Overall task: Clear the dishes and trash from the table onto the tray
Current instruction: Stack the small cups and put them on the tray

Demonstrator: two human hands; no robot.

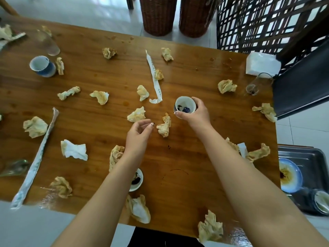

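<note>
Two wicker baskets (158, 15) and a lattice screen (256, 29) stand on pale floor tiles (80, 8).

Napkins (100, 97) lie all over the table (195, 82), a cup (41, 65) stands at the upper left, and the tray (306, 155) sits at the lower right.

Dining area, likely eatery: wooden table (106, 72), teacups (41, 65), stained napkins (35, 129), wicker stands (158, 15), lattice screen (267, 20), tiled floor (99, 9).

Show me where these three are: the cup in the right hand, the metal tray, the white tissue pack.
cup (184, 102): head view, on its white inner wall.
metal tray (306, 156): head view, on its bare floor near the far rim.
white tissue pack (261, 63): head view, on its top face.
</note>
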